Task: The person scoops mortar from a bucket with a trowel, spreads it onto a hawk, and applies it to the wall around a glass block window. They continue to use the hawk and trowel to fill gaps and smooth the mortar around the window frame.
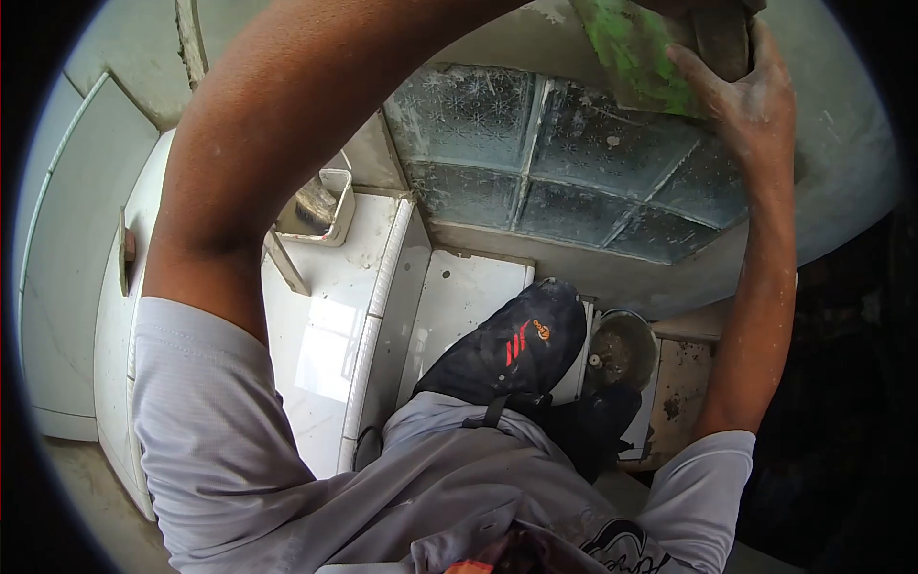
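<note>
My right hand (751, 100) is raised at the upper right, its thumb and fingers wrapped around a dark grey, block-like handle (722, 43). Beside it is a flat green board (626, 48) smeared with grey cement, which looks like a plastering float. How the board joins the handle is hidden. My left arm (316, 86) bends up across the view and leaves at the top edge. Only a sliver of what seems to be my left hand (669, 5) shows above the handle, with its fingers cut off. Below the board is a glass-block window (574, 158) with dusty panes.
White-tiled steps (330, 325) lie at the left, bearing a white container (339, 206) and a wooden strip (285, 263). A round bucket (622, 349) stands by my legs (516, 344). Grey plastered wall (832, 182) surrounds the window.
</note>
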